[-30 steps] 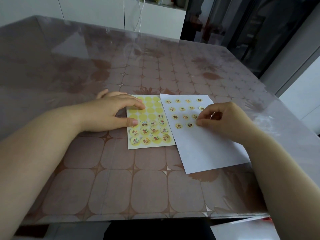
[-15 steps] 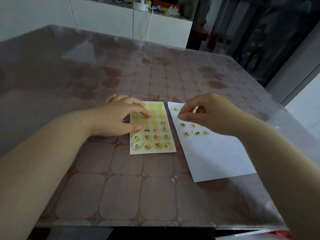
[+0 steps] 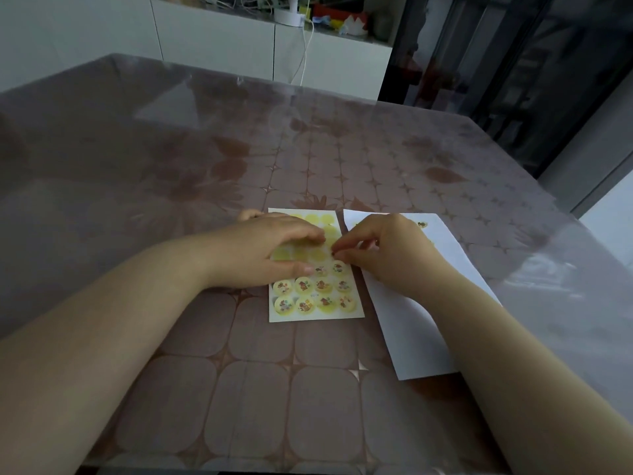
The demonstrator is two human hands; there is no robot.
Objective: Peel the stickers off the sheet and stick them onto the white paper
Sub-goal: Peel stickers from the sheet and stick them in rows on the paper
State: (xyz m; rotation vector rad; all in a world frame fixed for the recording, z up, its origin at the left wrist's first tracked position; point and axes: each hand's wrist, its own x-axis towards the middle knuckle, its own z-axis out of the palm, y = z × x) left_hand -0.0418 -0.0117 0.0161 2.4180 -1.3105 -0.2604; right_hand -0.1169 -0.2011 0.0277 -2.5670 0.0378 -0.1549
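The sticker sheet (image 3: pixel 315 313) lies on the table in front of me, with bare yellow circles in its upper rows and several picture stickers (image 3: pixel 303 286) in its lower rows. My left hand (image 3: pixel 270 252) rests on the sheet's upper left, fingers and thumb pressing it flat. My right hand (image 3: pixel 387 257) reaches over from the right. Its thumb and forefinger are pinched together on a sticker at the sheet's right column. The white paper (image 3: pixel 411 337) lies just right of the sheet, mostly under my right hand and forearm. One stuck sticker (image 3: pixel 422 223) shows near its top edge.
The table (image 3: pixel 260 389) has a glossy clear cover over a brown tile pattern. Its front edge runs along the bottom of the view. A white cabinet (image 3: pixel 219 46) with a small fan and a cable stands behind the table. Dark glass doors are at the back right.
My right hand has moved left, from the white paper to the sticker sheet's right column. My left hand has stayed on the sheet. The view has tilted upward.
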